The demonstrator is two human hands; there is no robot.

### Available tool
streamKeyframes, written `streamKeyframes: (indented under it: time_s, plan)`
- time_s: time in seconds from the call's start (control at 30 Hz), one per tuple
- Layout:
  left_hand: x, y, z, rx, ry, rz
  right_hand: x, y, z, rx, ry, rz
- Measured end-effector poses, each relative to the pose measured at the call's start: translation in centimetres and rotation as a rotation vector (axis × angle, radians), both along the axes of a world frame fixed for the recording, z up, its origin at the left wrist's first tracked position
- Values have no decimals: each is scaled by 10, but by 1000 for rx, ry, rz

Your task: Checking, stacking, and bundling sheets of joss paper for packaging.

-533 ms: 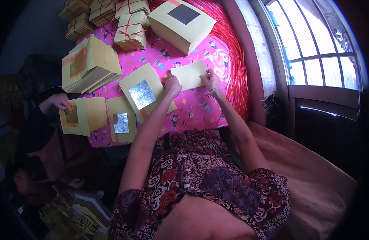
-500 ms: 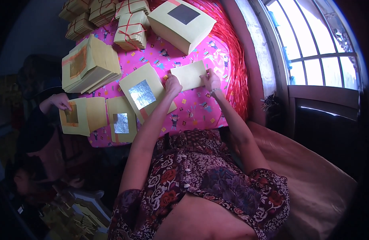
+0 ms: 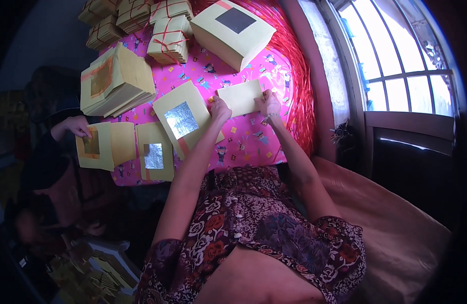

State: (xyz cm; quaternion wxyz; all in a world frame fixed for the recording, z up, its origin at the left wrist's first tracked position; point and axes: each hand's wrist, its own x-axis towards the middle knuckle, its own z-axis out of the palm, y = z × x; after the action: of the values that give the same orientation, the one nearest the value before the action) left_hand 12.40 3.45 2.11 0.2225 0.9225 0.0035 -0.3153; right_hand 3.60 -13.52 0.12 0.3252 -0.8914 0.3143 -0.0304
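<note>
A cream paper sheet (image 3: 239, 99), which looks folded, lies between my hands over the pink patterned tablecloth (image 3: 243, 147). My left hand (image 3: 221, 109) is closed on its left edge, and my right hand (image 3: 270, 105) pinches the right edge. Beside my left hand rests a larger cream paper with a silver foil square (image 3: 180, 120); my left forearm passes close to its lower right side. Farther left is another paper with a silver square (image 3: 154, 156). Another person's hand (image 3: 77, 126) touches a paper with a gold square (image 3: 92, 147) at the table's left edge.
Behind these stand a tall stack of gold-square papers (image 3: 119, 76) and a thick stack topped with a dark silver square (image 3: 235, 38). Several bundles tied with red string (image 3: 168, 40) fill the far left. Red shiny fringe (image 3: 300, 101) borders the right side, near a barred window (image 3: 400, 61).
Almost nothing differs. The whole view has shifted slightly, and my right hand has turned a little at the sheet's right edge. Both hands keep hold of the sheet.
</note>
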Motion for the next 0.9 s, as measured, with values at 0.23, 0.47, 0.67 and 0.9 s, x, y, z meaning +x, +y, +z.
streamKeyframes:
  time_s: [0.23, 0.47, 0.67, 0.9]
  plan:
    - [-1, -3, -8, 13, 15, 61, 2, -8, -23, 42, -25, -37]
    - [-10, -7, -3, -23, -69, 56, 1, -9, -18, 20, -3, -33]
    - [-27, -9, 34, -77, -478, -149, -1, -2, 5, -53, -74, -3]
    - [-40, 73, 74, -341, -656, -149, -1, 9, 31, -242, -288, 108]
